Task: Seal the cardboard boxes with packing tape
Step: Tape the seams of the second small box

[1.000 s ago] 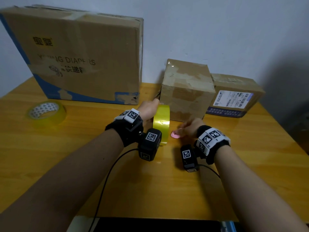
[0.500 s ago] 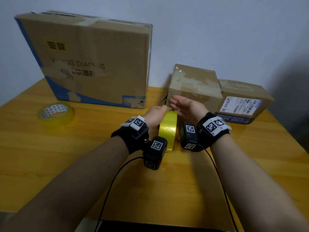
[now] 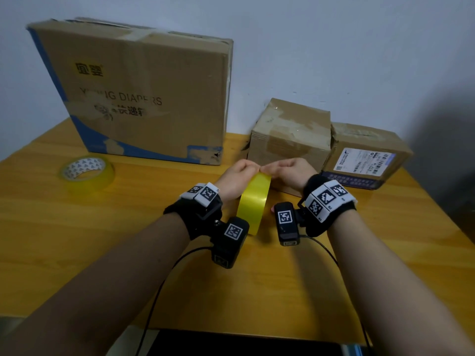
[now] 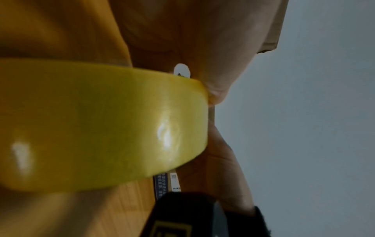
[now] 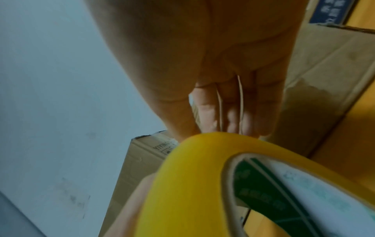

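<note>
Tape roll (image 3: 253, 205): far rim hidden behind both hands (fingertips out of sight)
Shipping label (image 3: 365, 160): print too small to read
Left wrist view: roll blurred, cut off at left edge

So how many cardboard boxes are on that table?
3: a big diaper box at the back left, a small taped box behind the hands, and a labelled box touching its right side. None looks hidden.
</note>
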